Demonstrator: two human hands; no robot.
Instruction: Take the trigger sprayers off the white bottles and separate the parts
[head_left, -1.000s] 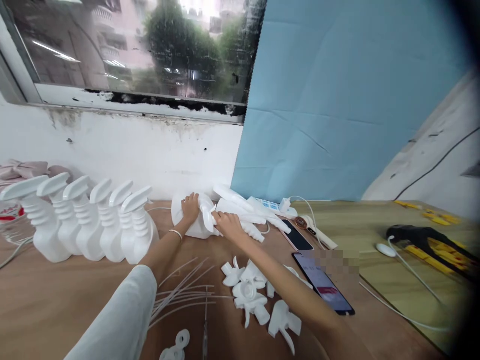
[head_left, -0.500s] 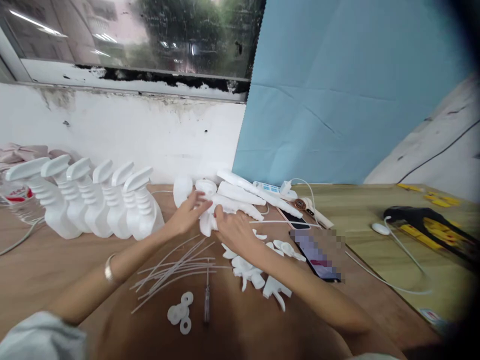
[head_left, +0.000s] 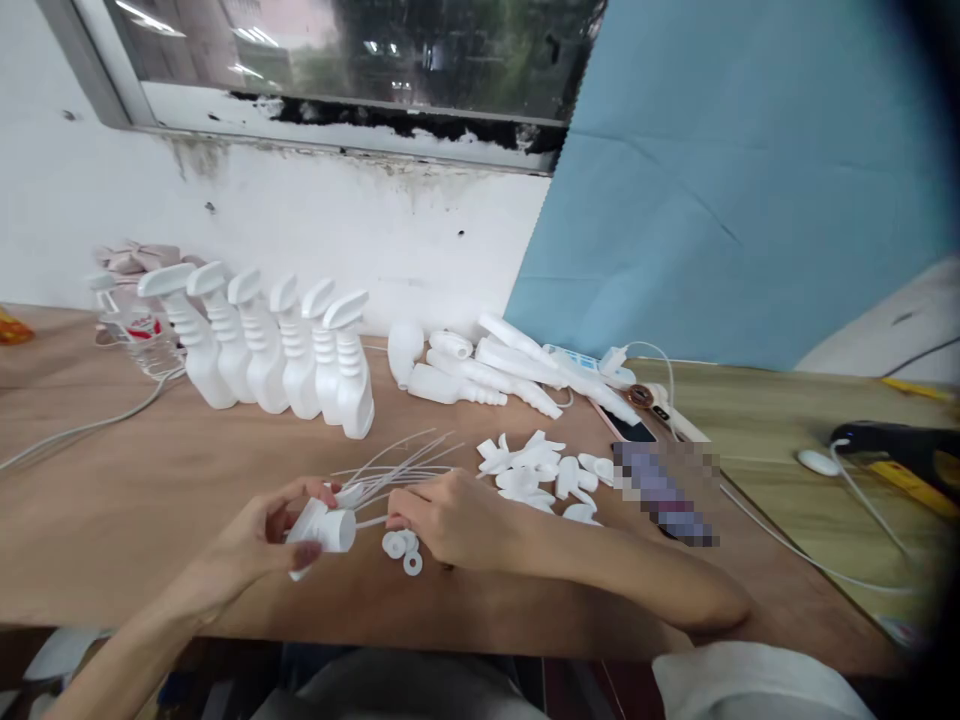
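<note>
My left hand (head_left: pixel 259 540) is closed around a white sprayer head (head_left: pixel 337 530) with a round collar, held above the front of the table and facing right. My right hand (head_left: pixel 457 520) is pinched on a thin white tube (head_left: pixel 370 522), whose other end meets the collar; whether it sits inside I cannot tell. Behind the hands lies a loose bundle of thin white tubes (head_left: pixel 409 465). Several white ring washers (head_left: pixel 412 563) rest just below my right fingertips. White trigger pieces (head_left: pixel 525 465) are heaped beyond my right hand.
White spray bottles (head_left: pixel 274 365) stand in a row at the back left. More white bottles (head_left: pixel 457 385) lie piled by the wall. A phone (head_left: pixel 664 500), a power strip (head_left: pixel 577 358) and white cables are on the right. The table's front edge (head_left: pixel 375 640) runs close below my hands.
Both hands have come back from the piled bottles towards the front edge. My left hand now holds a sprayer head, my right a thin tube. The view has shifted, moving the scene rightward.
</note>
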